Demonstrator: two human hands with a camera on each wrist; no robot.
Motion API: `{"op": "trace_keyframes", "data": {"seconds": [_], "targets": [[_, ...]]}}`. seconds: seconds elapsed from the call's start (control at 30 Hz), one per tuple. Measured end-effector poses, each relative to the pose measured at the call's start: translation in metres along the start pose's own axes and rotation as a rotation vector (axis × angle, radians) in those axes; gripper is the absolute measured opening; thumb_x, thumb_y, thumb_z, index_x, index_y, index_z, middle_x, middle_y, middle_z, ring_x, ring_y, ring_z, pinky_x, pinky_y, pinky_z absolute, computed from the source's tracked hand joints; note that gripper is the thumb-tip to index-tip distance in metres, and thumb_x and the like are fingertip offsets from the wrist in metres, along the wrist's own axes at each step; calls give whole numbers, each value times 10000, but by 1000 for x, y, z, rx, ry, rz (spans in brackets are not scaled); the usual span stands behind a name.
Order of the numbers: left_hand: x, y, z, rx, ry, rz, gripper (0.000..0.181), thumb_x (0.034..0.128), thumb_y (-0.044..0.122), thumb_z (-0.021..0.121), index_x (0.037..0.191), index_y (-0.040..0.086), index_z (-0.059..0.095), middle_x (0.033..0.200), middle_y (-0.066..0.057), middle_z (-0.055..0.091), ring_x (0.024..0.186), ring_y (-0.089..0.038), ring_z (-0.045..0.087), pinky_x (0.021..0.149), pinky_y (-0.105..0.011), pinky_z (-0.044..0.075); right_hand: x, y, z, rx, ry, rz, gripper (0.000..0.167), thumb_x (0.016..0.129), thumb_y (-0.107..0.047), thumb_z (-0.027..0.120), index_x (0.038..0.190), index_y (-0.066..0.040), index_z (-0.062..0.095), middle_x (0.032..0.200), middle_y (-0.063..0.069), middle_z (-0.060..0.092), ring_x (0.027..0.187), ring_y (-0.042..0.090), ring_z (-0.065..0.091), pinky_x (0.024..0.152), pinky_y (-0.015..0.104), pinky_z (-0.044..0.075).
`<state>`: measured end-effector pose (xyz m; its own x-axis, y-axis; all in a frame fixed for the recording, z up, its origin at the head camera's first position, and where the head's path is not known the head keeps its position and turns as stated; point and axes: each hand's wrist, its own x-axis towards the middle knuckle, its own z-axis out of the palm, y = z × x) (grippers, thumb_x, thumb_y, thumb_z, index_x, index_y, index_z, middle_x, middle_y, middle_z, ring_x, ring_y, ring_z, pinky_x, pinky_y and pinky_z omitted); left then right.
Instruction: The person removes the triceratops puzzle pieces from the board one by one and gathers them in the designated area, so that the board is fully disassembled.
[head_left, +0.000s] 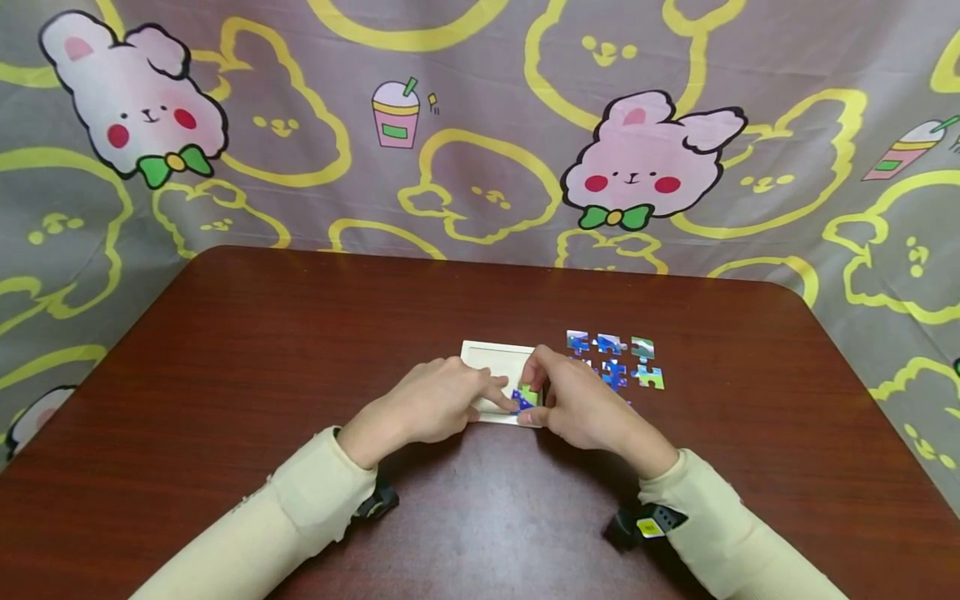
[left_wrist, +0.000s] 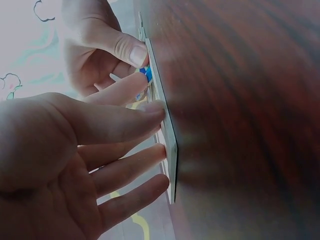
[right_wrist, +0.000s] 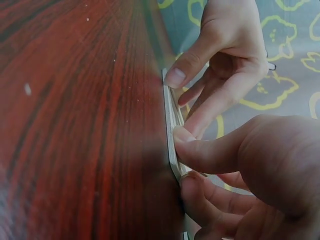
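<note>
A shallow white puzzle tray (head_left: 495, 358) lies on the table under both hands. In its lower right corner sits a green and blue jigsaw piece (head_left: 527, 397), partly covered by fingers. My left hand (head_left: 442, 400) rests at the tray's left and front, its index finger stretched to the piece. In the left wrist view, that thumb touches the tray rim (left_wrist: 167, 132) and the other fingers are fairly straight. My right hand (head_left: 581, 400) pinches the piece at the right side, index finger behind and thumb at the front rim. Its thumb (right_wrist: 187, 142) meets the rim in the right wrist view.
Several loose jigsaw pieces (head_left: 611, 344) lie right of the tray, some partly hidden behind the right hand. The brown table (head_left: 337, 317) meets a patterned cloth (head_left: 480, 100) at the back. Dark devices (head_left: 378, 500) are strapped at both wrists.
</note>
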<state>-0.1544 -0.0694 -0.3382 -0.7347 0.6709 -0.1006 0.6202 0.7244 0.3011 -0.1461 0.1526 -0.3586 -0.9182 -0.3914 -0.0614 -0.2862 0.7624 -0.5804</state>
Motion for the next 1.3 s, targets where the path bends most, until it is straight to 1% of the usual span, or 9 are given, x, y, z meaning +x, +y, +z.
{"op": "trace_keyframes", "data": {"seconds": [0.13, 0.3, 0.37, 0.47, 0.6, 0.8, 0.97, 1.13, 1.3], "targets": [[0, 1, 0, -11, 10, -10, 541, 895, -29, 765, 1207, 412, 799, 1392, 55, 733, 1121, -296, 758, 690, -426, 592, -1, -1, 0, 8, -7, 6, 399, 868, -176, 894, 1047, -151, 539, 878, -12, 658, 692, 121, 590, 693, 321, 484], [0, 0, 1, -11, 19, 11, 509, 891, -35, 767, 1191, 375, 795, 1108, 11, 753, 943, -261, 739, 667, -391, 566, -1, -1, -1, 25, -18, 22, 392, 883, -182, 881, 1059, -159, 531, 862, -30, 686, 689, 107, 618, 687, 328, 493], [0, 0, 1, -16, 21, 18, 485, 892, -36, 766, 1184, 351, 794, 1062, 6, 745, 903, -245, 725, 656, -373, 552, -1, -1, -1, 28, -18, 24, 392, 879, -191, 884, 1062, -161, 539, 851, -40, 702, 689, 93, 629, 688, 326, 498], [0, 0, 0, -18, 19, 13, 414, 905, -15, 769, 1175, 296, 802, 1226, 12, 781, 945, -238, 749, 661, -358, 553, -2, 0, -3, 19, -5, 10, 395, 862, -216, 900, 1069, -154, 569, 823, -47, 703, 679, 70, 630, 680, 316, 503], [0, 0, 0, -21, 12, -3, 344, 921, 12, 768, 1167, 248, 810, 1425, 41, 712, 1080, -248, 768, 690, -366, 576, -3, 1, -7, 10, 13, -6, 396, 826, -223, 929, 1073, -137, 633, 794, -43, 691, 677, 59, 630, 677, 298, 514], [0, 0, 0, -28, 7, -14, 343, 919, 6, 764, 1162, 243, 806, 1431, 68, 707, 1052, -231, 765, 676, -346, 559, -6, 3, -13, 27, -5, -16, 391, 795, -197, 946, 1063, -113, 674, 825, -29, 717, 709, 53, 671, 698, 287, 551], [0, 1, 0, -38, 5, -24, 334, 920, 14, 769, 1163, 240, 803, 1432, 89, 705, 1062, -226, 762, 687, -340, 557, -11, 6, -22, 39, -9, 6, 382, 802, -191, 939, 1065, -116, 672, 858, -16, 701, 707, 77, 662, 679, 291, 539], [0, 0, 1, -41, 6, -25, 332, 928, 23, 766, 1177, 239, 802, 1440, 84, 701, 1127, -228, 754, 738, -361, 582, -19, 10, -31, 45, 49, -10, 364, 805, -182, 933, 1065, -109, 689, 868, -7, 675, 712, 102, 634, 643, 270, 499], [0, 0, 2, -40, 16, -17, 332, 928, 12, 760, 1176, 228, 804, 1428, 63, 711, 1149, -236, 753, 779, -384, 602, -30, 19, -40, 51, 128, 1, 364, 794, -202, 947, 1059, -121, 712, 903, 17, 670, 772, 136, 617, 638, 258, 501]]}}
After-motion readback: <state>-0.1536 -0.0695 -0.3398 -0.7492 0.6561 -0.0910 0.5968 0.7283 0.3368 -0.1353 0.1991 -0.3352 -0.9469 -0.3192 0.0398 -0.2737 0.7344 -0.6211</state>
